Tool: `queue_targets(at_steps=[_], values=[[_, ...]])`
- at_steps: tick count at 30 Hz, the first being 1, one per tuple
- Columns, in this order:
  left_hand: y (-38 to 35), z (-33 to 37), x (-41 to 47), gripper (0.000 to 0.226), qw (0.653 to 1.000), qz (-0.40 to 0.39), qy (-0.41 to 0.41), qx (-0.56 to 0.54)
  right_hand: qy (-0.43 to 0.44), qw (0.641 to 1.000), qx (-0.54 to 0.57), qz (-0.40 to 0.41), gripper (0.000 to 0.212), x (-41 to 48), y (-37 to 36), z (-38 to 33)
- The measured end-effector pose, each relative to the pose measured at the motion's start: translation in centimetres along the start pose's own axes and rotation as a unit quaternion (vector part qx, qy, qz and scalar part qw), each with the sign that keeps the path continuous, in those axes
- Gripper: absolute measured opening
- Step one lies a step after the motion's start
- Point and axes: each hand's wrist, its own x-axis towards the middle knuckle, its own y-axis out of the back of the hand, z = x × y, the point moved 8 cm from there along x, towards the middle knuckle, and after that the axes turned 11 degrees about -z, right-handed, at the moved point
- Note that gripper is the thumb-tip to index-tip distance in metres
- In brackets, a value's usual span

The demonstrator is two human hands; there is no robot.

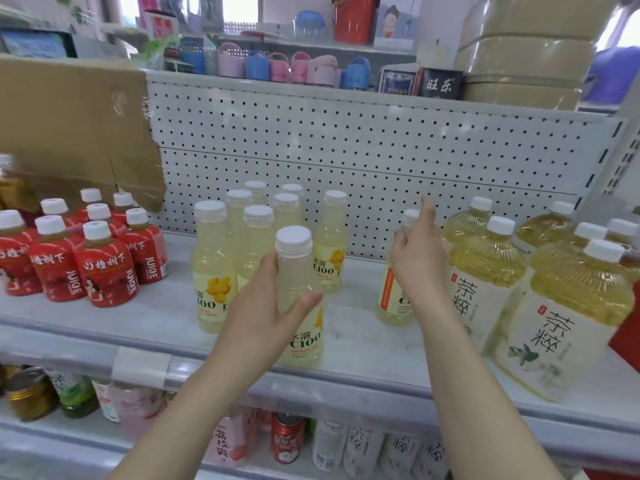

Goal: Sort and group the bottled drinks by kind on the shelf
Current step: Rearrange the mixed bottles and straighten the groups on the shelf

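The left hand [266, 306] gripped one lemon bottle [299, 299] upright by its shoulder, just in front of the lemon-drink group [249, 230]. A stray lemon bottle [393, 301] stood upright, right of that group and well apart from it, beside the tea bottles [485, 265]. The right hand [415, 258], the nearer one, was spread wide at its neck; contact could not be confirmed.

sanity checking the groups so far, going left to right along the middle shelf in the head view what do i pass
red juice bottles → C100 group, where the left hand grips the front C100 bottle → lone C100 bottle behind the right hand → large tea bottles
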Motion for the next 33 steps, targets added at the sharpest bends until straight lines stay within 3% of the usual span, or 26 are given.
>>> queue_targets(at_steps=[4,10,16,21,23,26,29,33], values=[[-0.1,0.0,-0.3,0.045,1.000,0.003,-0.013,-0.002,0.034,0.997,0.060,-0.036,0.045,-0.5,-0.4,-1.3],[0.2,-0.1,-0.5,0.047,1.000,0.014,-0.012,-0.016,0.096,0.985,0.108,-0.092,0.050,-0.7,-5.3,-6.0],[-0.5,0.5,0.1,0.054,1.000,0.001,-0.012,0.003,0.126,0.981,0.086,-0.122,0.054,-0.2,-6.9,-6.9],[-1.7,0.6,2.0,0.060,0.999,-0.017,-0.010,0.029,0.126,0.974,0.179,-0.052,0.028,-2.3,-2.3,-5.0],[-1.6,0.6,2.1,0.064,0.997,-0.015,-0.014,0.079,0.152,0.961,0.207,-0.104,0.021,-4.0,-2.2,-6.0],[1.5,1.4,0.5,0.063,0.976,0.109,-0.074,0.175,0.178,0.944,0.182,-0.210,0.034,-6.7,-4.0,-8.0],[6.8,0.3,-0.7,0.047,0.944,0.242,-0.107,0.195,0.152,0.955,0.116,-0.227,0.049,-7.8,-5.4,-8.1],[9.5,-1.4,2.4,0.058,0.941,0.185,-0.103,0.266,0.113,0.978,0.059,-0.163,0.041,-7.1,-5.2,-7.6]])
